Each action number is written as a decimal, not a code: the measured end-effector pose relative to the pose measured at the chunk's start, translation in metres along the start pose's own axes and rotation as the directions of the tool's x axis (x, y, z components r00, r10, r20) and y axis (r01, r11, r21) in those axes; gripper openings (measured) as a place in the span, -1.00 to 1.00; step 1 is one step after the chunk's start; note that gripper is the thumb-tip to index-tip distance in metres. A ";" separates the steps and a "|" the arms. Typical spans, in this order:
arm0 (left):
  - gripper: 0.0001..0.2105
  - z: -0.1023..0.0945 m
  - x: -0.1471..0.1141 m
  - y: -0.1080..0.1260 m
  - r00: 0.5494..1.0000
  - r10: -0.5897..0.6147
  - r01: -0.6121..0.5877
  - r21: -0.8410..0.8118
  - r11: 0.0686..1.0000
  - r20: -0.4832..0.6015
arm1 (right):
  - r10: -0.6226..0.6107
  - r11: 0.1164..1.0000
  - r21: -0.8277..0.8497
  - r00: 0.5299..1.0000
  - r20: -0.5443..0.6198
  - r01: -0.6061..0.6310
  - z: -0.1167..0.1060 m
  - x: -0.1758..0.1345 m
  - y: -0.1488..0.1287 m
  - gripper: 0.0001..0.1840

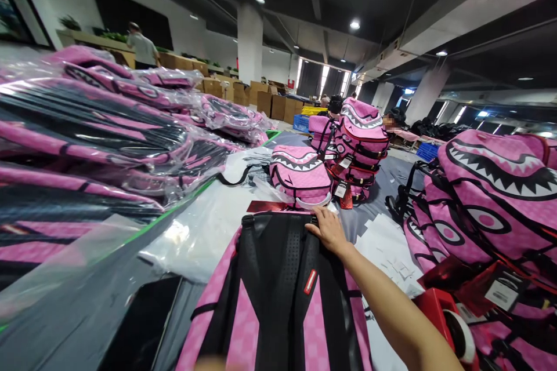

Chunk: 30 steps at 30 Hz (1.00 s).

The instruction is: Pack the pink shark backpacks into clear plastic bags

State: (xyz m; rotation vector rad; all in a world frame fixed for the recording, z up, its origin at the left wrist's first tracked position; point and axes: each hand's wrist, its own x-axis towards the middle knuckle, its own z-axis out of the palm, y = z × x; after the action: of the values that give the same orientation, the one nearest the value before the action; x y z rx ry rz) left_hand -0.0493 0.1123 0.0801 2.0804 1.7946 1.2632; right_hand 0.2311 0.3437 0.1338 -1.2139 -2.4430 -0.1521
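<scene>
A pink and black backpack [287, 278] lies in front of me, its straps and padded back side facing up. My right hand [328, 229] grips its far top edge at the right strap, with the thumb on the near side and the fingers over the edge. Only a blurred bit of my left hand [215, 364] shows at the bottom of the view, against the lower part of the backpack; its fingers cannot be made out. Just beyond the top edge sits another pink backpack [300, 174] with a shark-mouth print.
Plastic-wrapped backpacks [96, 122] are piled on the left. More tagged backpacks [500, 197] stand at right, beside a red tape dispenser [439, 307]. Clear plastic bags [195, 232], a black phone-like slab [141, 322] and white papers [387, 249] lie on the table. A person [143, 46] stands far back.
</scene>
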 end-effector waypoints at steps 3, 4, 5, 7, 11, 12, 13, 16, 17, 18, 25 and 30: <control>-0.33 0.008 0.065 -0.028 0.995 -0.095 0.100 0.148 0.984 -0.042 | -0.117 0.989 0.090 0.993 -0.010 0.118 0.009 -0.009 0.000 -0.47; -0.28 0.016 0.090 -0.034 0.991 -0.132 0.132 0.225 0.965 -0.014 | -0.141 0.983 0.117 0.990 -0.027 0.143 0.010 -0.011 0.001 -0.47; -0.27 0.024 0.113 -0.038 0.991 -0.132 0.126 0.239 0.963 0.007 | -0.158 0.976 0.145 0.986 -0.051 0.163 0.011 -0.012 0.002 -0.46; -0.32 0.043 0.150 -0.038 0.995 -0.064 0.046 0.228 0.972 0.071 | -0.166 0.963 0.198 0.981 -0.104 0.184 0.014 -0.015 0.006 -0.47; -0.37 0.066 0.156 -0.031 0.991 0.095 -0.110 0.172 0.979 0.094 | -0.099 0.965 0.215 0.966 -0.237 0.152 0.027 -0.028 0.004 -0.56; -0.39 0.068 0.147 -0.030 0.990 0.116 -0.127 0.166 0.978 0.076 | -0.076 0.969 0.207 0.959 -0.273 0.136 0.030 -0.033 0.000 -0.58; -0.42 0.068 0.136 -0.030 0.989 0.141 -0.148 0.162 0.976 0.054 | -0.061 0.971 0.202 0.952 -0.299 0.126 0.032 -0.040 -0.004 -0.58; -0.51 0.067 0.103 -0.032 0.970 0.242 -0.240 0.176 0.955 0.007 | -0.086 0.964 0.218 0.957 -0.278 0.150 0.029 -0.067 -0.016 -0.52; -0.52 0.066 0.095 -0.033 0.963 0.271 -0.269 0.189 0.945 0.013 | -0.119 0.959 0.225 0.964 -0.239 0.174 0.026 -0.076 -0.017 -0.50; -0.53 0.066 0.089 -0.034 0.957 0.289 -0.289 0.200 0.936 0.031 | -0.153 0.952 0.235 0.970 -0.192 0.196 0.022 -0.085 -0.017 -0.48; -0.62 0.078 0.115 -0.038 0.899 0.235 -0.326 0.207 0.922 0.368 | -0.034 0.954 0.300 0.985 0.167 -0.018 0.033 -0.072 0.004 -0.57; -0.75 0.098 0.174 -0.037 0.900 0.127 -0.257 0.274 0.927 0.417 | 0.101 0.955 0.243 0.957 0.271 -0.170 0.053 -0.016 0.013 -0.57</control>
State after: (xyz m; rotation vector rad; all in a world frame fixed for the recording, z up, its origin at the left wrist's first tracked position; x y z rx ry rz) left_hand -0.0235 0.3134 0.0825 2.5179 1.7273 0.5350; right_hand 0.2335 0.3544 0.0777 -1.3426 -2.4775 0.3833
